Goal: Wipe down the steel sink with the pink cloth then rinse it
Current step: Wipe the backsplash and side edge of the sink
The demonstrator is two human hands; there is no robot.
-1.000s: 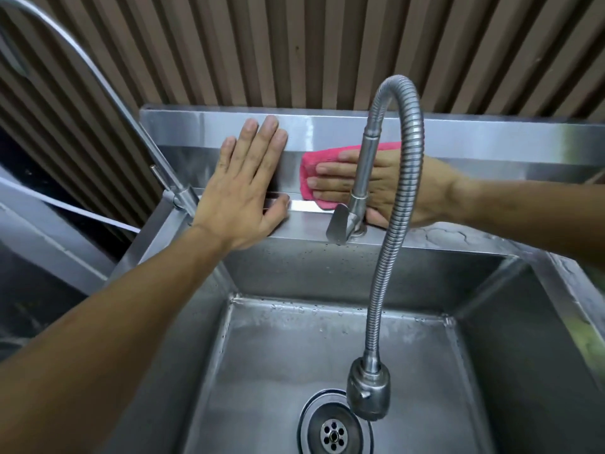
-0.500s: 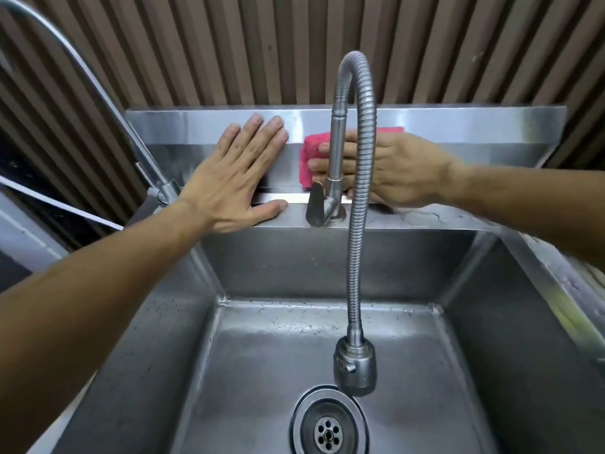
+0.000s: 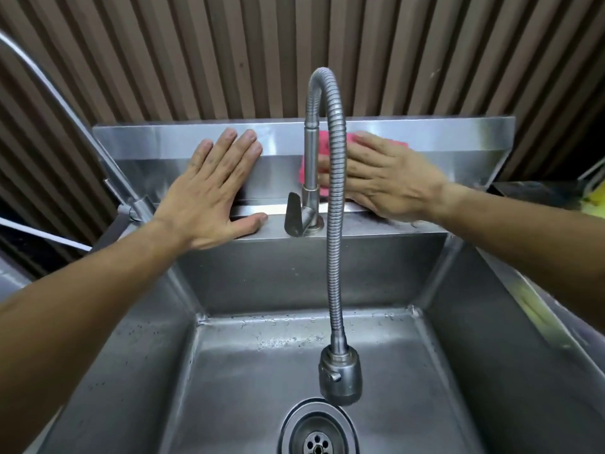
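Observation:
The steel sink fills the lower view, its basin wet with droplets and a round drain at the bottom. My right hand presses the pink cloth flat against the steel backsplash, just right of the tap. Most of the cloth is hidden under the hand and behind the tap. My left hand lies flat, fingers spread, on the backsplash and ledge to the left of the tap, holding nothing.
A flexible gooseneck tap arches from the ledge down over the basin, its spray head above the drain, its lever at the base. A second pipe slants at the left. Ribbed brown wall panels stand behind.
My right hand has slid the pink cloth to the right along the backsplash, passing behind the tap. My left hand stays planted. The view has shifted a little leftward.

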